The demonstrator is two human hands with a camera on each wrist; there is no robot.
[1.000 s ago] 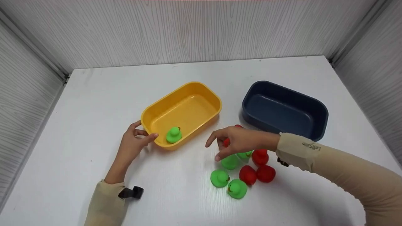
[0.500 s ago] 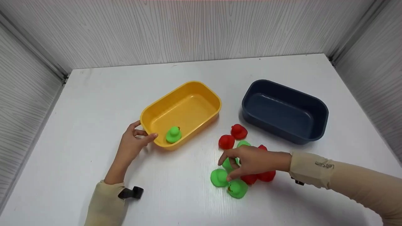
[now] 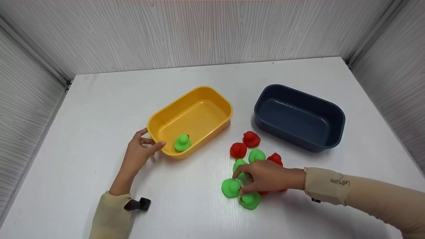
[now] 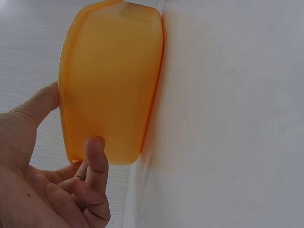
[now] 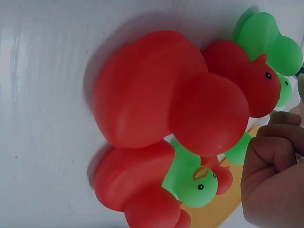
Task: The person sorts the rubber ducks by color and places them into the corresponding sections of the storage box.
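Observation:
My left hand [image 3: 137,154] grips the near left end of a yellow plastic bin [image 3: 186,99], thumb over the rim and fingers along the outside. In the left wrist view the bin's side wall [image 4: 111,85] fills much of the frame. Inside the bin sits one green rubber duck [image 3: 182,143]. My right hand [image 3: 267,175] reaches over a cluster of ducks. Its thumb and index finger pinch the head of the leftmost green rubber duck [image 3: 229,188]. In the right wrist view the curled fingers [image 5: 273,166] show at the right edge, that pinch hidden.
A navy blue bin [image 3: 298,119] stands at the right, with nothing inside. Around the right hand lie red ducks [image 3: 238,150] and green ducks [image 3: 256,155], several of them partly under it. White grained panels [image 3: 206,33] wall the table's back and sides.
My right hand has come down and slightly right onto the ducks, its thumb and index finger closing at one green duck's head. The left hand stays on the yellow bin.

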